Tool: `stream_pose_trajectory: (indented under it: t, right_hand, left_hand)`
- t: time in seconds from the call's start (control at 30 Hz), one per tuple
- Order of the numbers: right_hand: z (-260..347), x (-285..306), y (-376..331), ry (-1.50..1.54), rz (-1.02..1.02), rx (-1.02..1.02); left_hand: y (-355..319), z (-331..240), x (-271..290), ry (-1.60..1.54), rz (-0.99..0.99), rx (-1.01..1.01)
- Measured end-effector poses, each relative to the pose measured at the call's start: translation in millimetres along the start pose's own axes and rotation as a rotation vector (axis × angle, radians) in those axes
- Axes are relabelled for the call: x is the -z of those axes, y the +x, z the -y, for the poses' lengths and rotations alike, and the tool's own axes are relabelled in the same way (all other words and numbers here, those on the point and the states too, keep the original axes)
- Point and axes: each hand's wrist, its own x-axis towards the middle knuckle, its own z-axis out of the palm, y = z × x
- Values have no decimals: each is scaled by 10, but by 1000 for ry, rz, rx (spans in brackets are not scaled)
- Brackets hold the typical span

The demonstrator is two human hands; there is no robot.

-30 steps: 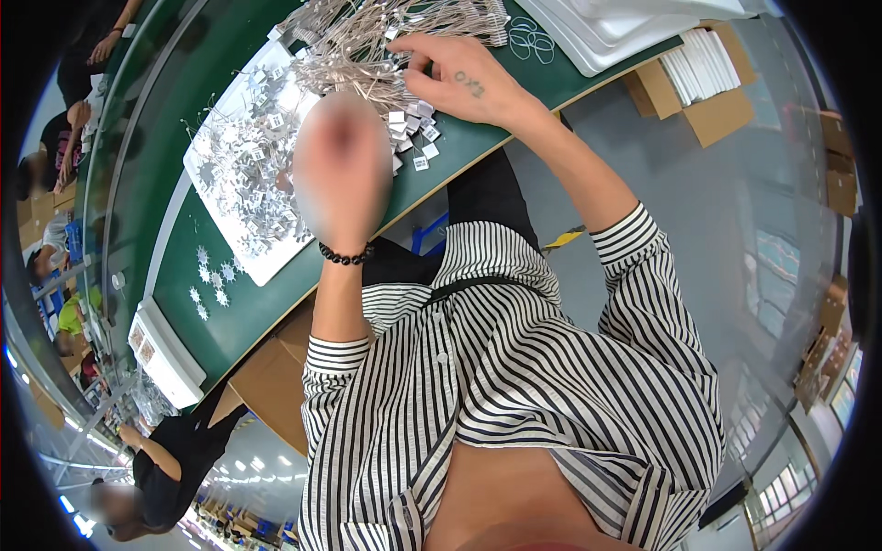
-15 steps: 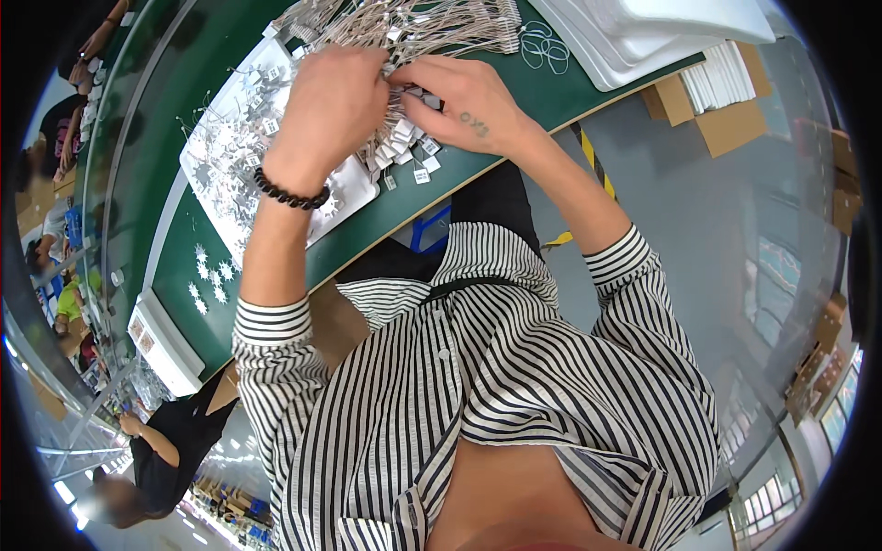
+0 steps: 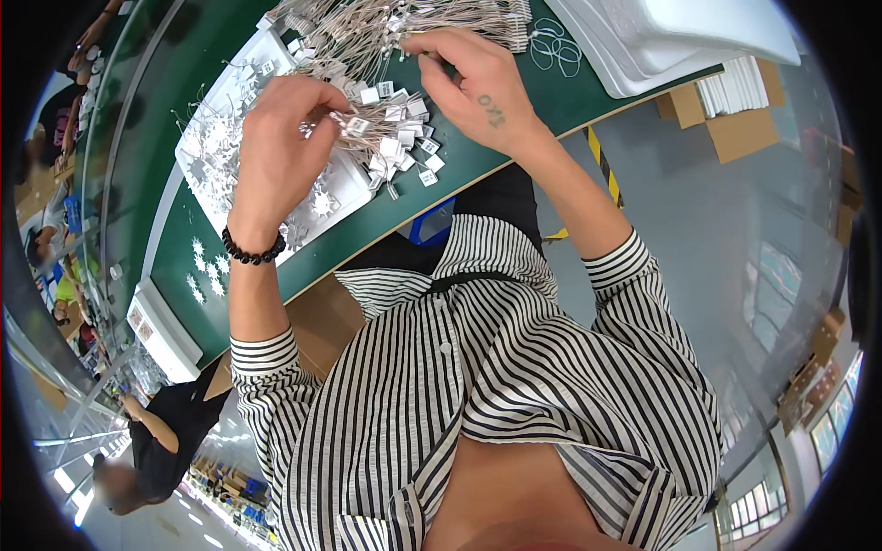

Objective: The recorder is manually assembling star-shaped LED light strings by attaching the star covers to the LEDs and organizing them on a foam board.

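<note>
My left hand (image 3: 280,147), with a black beaded bracelet (image 3: 253,250) at the wrist, has its fingers curled beside a heap of thin cables with white tags (image 3: 390,138). What lies between its fingertips and thumb is hidden. The heap rests over the near right edge of a white tray (image 3: 354,188), and some tags hang past it onto the green table. My right hand (image 3: 482,92) reaches over long beige cables (image 3: 459,23). Its index finger is stretched out toward small white connectors and its thumb stands apart.
Small white star-shaped pieces (image 3: 197,262) lie on the table (image 3: 188,321) left of the tray. Green elastic loops (image 3: 554,48) sit near stacked white trays (image 3: 634,55) at right. A white box (image 3: 165,331) stands at the table's left end. Another person (image 3: 175,441) is at lower left.
My hands were close together over the cables and have parted. The left has moved left and nearer to me, over the tray; the right has shifted slightly right and up.
</note>
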Motion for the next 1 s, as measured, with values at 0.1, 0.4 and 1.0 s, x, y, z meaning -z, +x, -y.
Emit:
stream_pose_trajectory:
  t: [0.1, 0.4, 1.0]
  right_hand:
    - [69, 43, 1, 108, 172, -122]
    - [278, -77, 217, 157, 174, -19]
    - [457, -126, 409, -100, 396, 348]
  left_hand:
    - [-98, 38, -45, -129, -117, 35]
    - [-169, 77, -58, -506, -289, 151]
    - [-181, 118, 34, -620, -236, 266]
